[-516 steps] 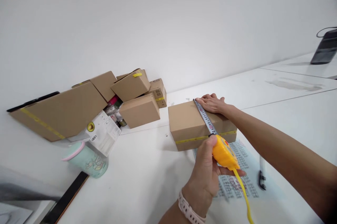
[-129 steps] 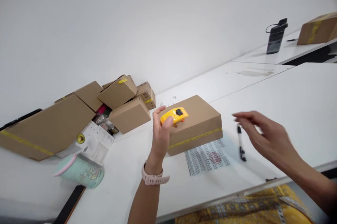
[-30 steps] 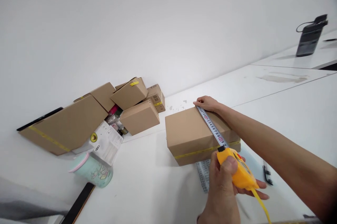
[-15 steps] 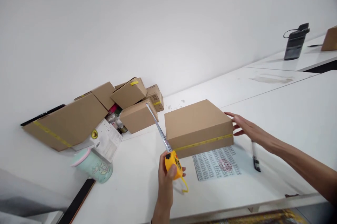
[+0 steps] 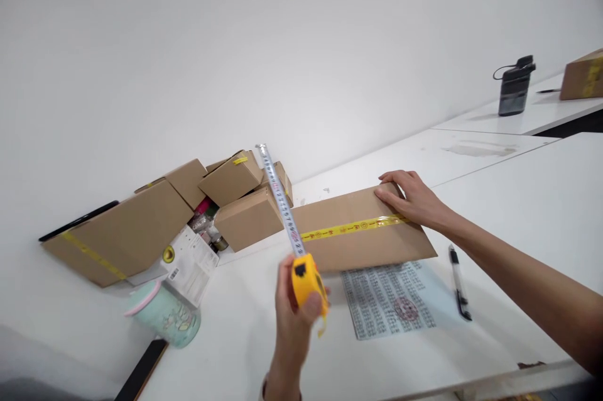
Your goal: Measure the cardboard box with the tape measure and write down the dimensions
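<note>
My left hand (image 5: 294, 310) is closed around a yellow tape measure (image 5: 308, 285), whose blade (image 5: 281, 200) sticks out up and to the left. Behind the blade is a brown cardboard box (image 5: 358, 250), tilted so that a broad face with a strip of yellow printed tape (image 5: 353, 228) turns toward me. My right hand (image 5: 409, 197) grips the box at its upper right corner, thumb on the near face and fingers over the top edge. Beneath the box lies a printed sheet (image 5: 386, 319) with a round red mark, partly covered by it.
A black-capped pen (image 5: 456, 281) lies right of the sheet. Several cardboard boxes (image 5: 249, 219) stand against the wall at left, near a white package (image 5: 191, 263) and a mint-green tumbler (image 5: 174, 319). A dark water bottle (image 5: 514, 90) and another box (image 5: 581, 79) are at the far right.
The box has been tipped up, its taped side now facing me. My right hand has moved from its right end to the upper corner. The tape measure's blade now points higher.
</note>
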The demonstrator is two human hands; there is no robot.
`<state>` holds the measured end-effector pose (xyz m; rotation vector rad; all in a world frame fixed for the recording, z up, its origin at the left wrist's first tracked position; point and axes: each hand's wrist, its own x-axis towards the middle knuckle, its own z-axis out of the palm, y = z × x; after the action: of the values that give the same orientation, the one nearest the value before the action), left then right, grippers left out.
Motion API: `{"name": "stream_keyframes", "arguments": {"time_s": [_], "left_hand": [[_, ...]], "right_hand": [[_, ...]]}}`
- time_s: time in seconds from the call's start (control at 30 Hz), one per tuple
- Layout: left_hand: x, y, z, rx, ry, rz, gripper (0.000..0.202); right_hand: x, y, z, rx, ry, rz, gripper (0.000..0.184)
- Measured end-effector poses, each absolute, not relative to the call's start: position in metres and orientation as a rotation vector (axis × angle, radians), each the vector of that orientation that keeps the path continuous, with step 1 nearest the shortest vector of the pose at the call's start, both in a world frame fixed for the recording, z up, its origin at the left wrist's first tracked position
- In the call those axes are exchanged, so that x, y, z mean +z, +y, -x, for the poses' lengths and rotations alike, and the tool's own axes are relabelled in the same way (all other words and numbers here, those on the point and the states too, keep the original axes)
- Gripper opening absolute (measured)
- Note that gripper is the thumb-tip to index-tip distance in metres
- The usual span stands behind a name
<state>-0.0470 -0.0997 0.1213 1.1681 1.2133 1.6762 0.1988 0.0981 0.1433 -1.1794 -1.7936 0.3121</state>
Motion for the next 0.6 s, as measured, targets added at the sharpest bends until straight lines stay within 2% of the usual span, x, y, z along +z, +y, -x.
{"name": "stream_keyframes", "arguments": {"time_s": [0.17,0.3,0.47,0.6], "left_hand": [[0.055,-0.132,-0.001,1.379,1.092,-1.028,0.102],[0.016,-0.136,-0.021,1.277,1.105,-0.921,0.108],[0.007,-0.132,-0.029,1.293,1.099,-0.845,0.111],[0.005,-0.134,-0.031,1.285,1.024,-0.798,0.109]], "right_hand": [[0.140,0.111,-0.193,0.206,-1.924,0.905,0.023],[0.144,0.108,-0.186,0.026,-2.007,0.919,0.033],[0.145,0.101,-0.184,-0.187,-2.130,0.950,0.051],[0.145,0.100,-0.184,-0.257,-2.162,0.969,0.057]]}}
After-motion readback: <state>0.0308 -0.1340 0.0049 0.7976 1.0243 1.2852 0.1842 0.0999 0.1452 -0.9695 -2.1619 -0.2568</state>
